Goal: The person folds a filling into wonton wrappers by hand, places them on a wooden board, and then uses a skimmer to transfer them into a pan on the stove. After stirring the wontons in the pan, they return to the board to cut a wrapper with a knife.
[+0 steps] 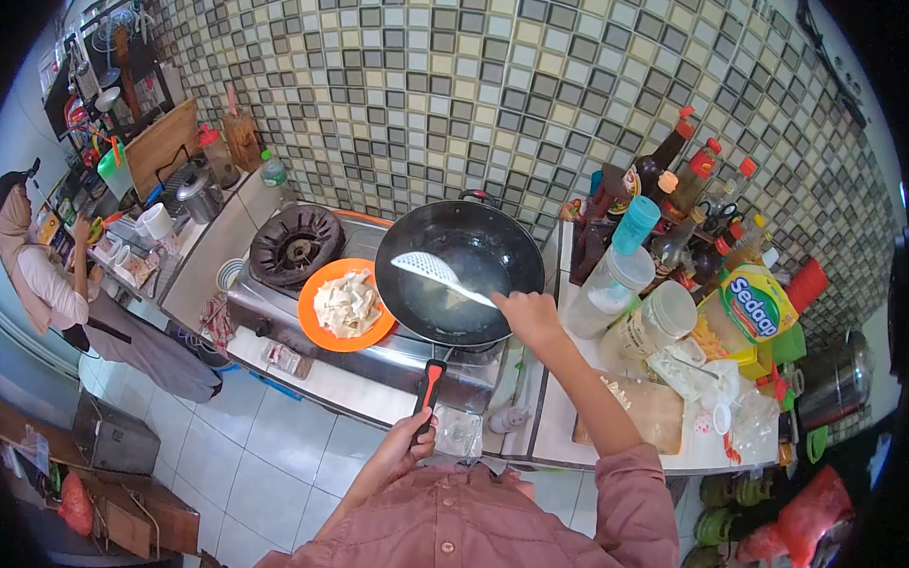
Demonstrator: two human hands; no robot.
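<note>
My left hand [409, 441] is wrapped round the black and red handle [430, 388] of a dark wok [397, 222] on the stove. The wok holds a clear, shiny liquid [476, 255]. In my right hand [528, 317] is a white slotted spatula [425, 267], its perforated head over the left part of the wok. Just left of the wok is an orange plate [313, 329] heaped with pale, flat cut pieces [347, 304].
A bare burner [296, 246] lies left of the plate. Sauce bottles [664, 149], plastic jars [615, 285], a yellow Sedaap pack [752, 312] and a cutting board [660, 421] crowd the right counter. Another person [50, 270] stands at the far left counter.
</note>
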